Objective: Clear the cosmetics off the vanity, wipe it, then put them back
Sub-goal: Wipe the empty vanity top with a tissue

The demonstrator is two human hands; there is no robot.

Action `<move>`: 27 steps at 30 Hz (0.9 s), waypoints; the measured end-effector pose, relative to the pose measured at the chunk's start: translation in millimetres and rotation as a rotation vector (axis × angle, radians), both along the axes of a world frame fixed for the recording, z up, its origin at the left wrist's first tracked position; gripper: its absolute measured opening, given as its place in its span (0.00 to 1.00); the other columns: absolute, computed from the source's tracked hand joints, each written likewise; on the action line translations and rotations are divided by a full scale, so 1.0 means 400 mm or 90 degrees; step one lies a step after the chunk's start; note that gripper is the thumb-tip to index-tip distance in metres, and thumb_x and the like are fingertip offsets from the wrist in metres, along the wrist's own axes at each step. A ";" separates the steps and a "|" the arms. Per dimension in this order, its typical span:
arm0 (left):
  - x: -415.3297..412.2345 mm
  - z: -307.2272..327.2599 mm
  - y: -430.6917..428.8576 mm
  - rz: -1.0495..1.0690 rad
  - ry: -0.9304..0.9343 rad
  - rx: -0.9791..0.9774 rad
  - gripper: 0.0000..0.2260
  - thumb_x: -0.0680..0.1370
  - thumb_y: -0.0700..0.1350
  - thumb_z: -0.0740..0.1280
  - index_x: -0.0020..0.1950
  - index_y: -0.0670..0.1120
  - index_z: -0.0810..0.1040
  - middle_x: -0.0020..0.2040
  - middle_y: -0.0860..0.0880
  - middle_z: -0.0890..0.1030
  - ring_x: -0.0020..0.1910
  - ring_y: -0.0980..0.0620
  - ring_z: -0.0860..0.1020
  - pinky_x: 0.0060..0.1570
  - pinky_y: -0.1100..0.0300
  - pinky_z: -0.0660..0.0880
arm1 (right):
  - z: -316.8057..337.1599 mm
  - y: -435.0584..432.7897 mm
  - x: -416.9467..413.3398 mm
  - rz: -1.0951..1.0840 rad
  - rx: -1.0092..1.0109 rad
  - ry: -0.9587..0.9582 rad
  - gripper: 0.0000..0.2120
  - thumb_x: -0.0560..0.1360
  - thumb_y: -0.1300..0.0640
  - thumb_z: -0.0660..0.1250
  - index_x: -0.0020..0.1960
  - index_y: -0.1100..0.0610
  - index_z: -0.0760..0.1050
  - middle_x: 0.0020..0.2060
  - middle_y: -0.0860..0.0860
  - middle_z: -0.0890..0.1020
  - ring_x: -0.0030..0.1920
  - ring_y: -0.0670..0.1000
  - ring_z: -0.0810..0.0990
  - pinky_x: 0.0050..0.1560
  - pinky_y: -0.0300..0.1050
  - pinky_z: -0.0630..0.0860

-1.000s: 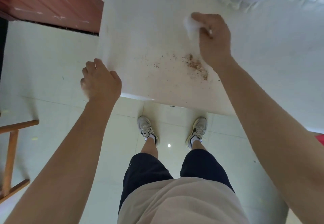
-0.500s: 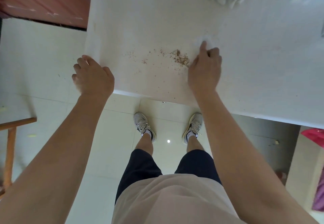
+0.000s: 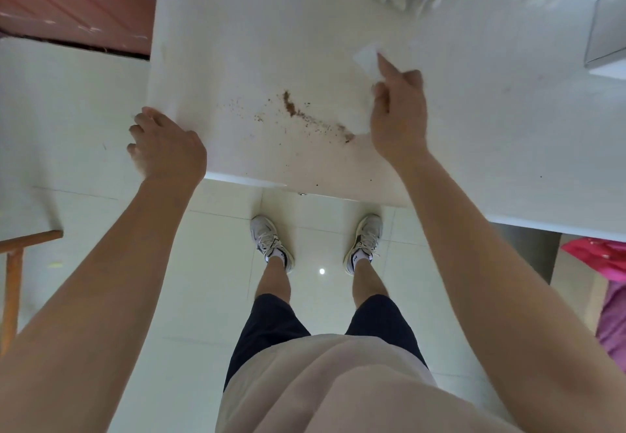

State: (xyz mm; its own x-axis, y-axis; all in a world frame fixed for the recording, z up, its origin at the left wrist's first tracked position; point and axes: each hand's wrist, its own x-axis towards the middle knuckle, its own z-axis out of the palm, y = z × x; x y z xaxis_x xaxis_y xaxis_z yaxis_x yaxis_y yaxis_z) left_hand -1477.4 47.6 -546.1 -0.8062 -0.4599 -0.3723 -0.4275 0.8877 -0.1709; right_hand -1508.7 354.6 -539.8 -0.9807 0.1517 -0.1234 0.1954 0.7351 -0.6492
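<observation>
The white vanity top [image 3: 257, 42] fills the upper middle of the view, with no cosmetics on the part I see. A streak of brown crumbs [image 3: 305, 115] lies near its front edge. My right hand [image 3: 398, 114] holds a white wipe [image 3: 367, 59] pressed on the top, just right of the crumbs. The wipe sticks out beyond my fingertips and below my palm. My left hand [image 3: 166, 147] rests curled over the vanity's front left corner, fingers hanging past the edge.
A reddish-brown wooden panel [image 3: 74, 5] stands left of the vanity. A wooden stool frame [image 3: 20, 253] is at the far left on the tiled floor. A grey box [image 3: 606, 36] sits at the vanity's right. Pink fabric [image 3: 606, 259] lies lower right.
My right hand swept the wipe toward me through the crumbs, then moved back up and to the right. The crumbs now lie in a longer streak. My left hand stayed at the corner.
</observation>
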 end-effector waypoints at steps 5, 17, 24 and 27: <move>-0.002 -0.001 -0.003 -0.013 -0.007 -0.004 0.29 0.81 0.45 0.55 0.74 0.28 0.50 0.70 0.31 0.62 0.65 0.34 0.66 0.58 0.41 0.69 | -0.029 0.145 0.095 -0.137 0.152 -0.024 0.25 0.80 0.63 0.54 0.77 0.54 0.63 0.58 0.59 0.69 0.48 0.56 0.74 0.52 0.45 0.72; -0.005 0.009 -0.005 0.038 -0.010 0.039 0.29 0.81 0.45 0.55 0.76 0.32 0.48 0.73 0.34 0.60 0.69 0.36 0.63 0.63 0.42 0.67 | -0.034 -0.222 0.088 0.134 0.149 -0.092 0.34 0.72 0.70 0.56 0.77 0.57 0.59 0.60 0.59 0.68 0.52 0.58 0.69 0.54 0.48 0.72; 0.052 0.002 -0.006 0.030 0.085 0.153 0.27 0.81 0.43 0.55 0.78 0.40 0.52 0.79 0.39 0.48 0.76 0.38 0.53 0.74 0.44 0.55 | -0.020 -0.087 0.056 -0.029 0.018 -0.014 0.29 0.75 0.68 0.56 0.75 0.54 0.67 0.58 0.56 0.69 0.53 0.56 0.74 0.54 0.38 0.66; 0.070 -0.009 -0.013 -0.018 0.080 0.140 0.26 0.81 0.44 0.52 0.79 0.41 0.51 0.79 0.41 0.48 0.78 0.40 0.49 0.73 0.42 0.55 | -0.045 0.025 0.091 -0.145 0.106 -0.063 0.30 0.76 0.67 0.55 0.77 0.54 0.62 0.60 0.58 0.68 0.56 0.59 0.73 0.58 0.44 0.68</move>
State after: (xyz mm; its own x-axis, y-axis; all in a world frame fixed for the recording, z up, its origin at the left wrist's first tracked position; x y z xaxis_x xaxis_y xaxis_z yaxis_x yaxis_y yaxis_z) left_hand -1449.3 42.2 -549.5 -0.8638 -0.3554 -0.3571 -0.4073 0.9098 0.0798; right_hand -1472.3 364.7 -557.7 -0.9038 0.3923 -0.1714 0.4234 0.7605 -0.4923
